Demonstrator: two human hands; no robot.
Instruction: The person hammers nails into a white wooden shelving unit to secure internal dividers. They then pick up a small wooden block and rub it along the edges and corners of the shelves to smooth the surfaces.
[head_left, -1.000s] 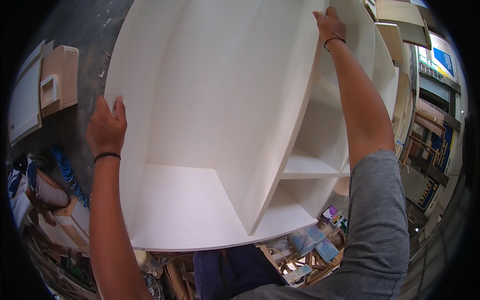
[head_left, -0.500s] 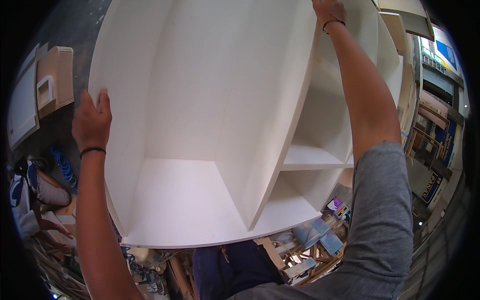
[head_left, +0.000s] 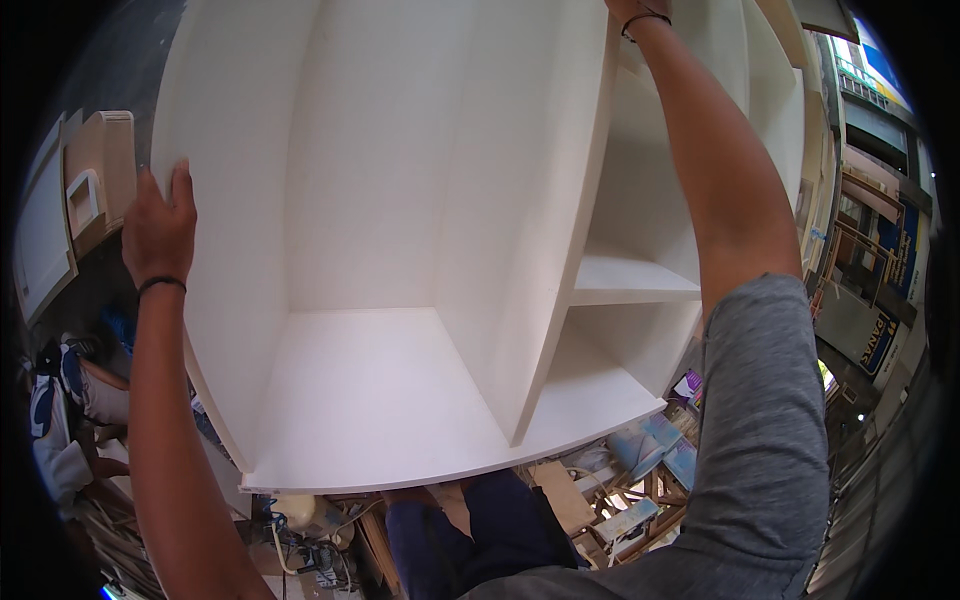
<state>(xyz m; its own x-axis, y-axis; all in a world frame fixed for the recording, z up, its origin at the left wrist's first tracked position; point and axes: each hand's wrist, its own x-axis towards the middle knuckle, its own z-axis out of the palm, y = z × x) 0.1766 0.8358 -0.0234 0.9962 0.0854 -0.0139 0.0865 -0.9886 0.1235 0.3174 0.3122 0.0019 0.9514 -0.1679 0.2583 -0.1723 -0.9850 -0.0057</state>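
Cabinet (head_left: 370, 250) looks heavy, stiff; grip by edges. Left hand (head_left: 160, 232), frame left, half-closed around side panel (head_left: 230, 270); right hand (head_left: 640, 9), top, cropped, grip unclear.

In front of you is a large white open-fronted cabinet (head_left: 365, 150), its open side turned toward you and its far end running out of view at the top. Your left has one long, wide bay, bounded by a plain side panel (head_left: 225, 250) and a full-depth divider (head_left: 520, 270). Right of that divider, a narrower column carries a cross shelf (head_left: 630, 278), part of it hidden. The end panel (head_left: 370, 390) closes the cabinet nearest you, its front edge bare. You see both bays unfilled.
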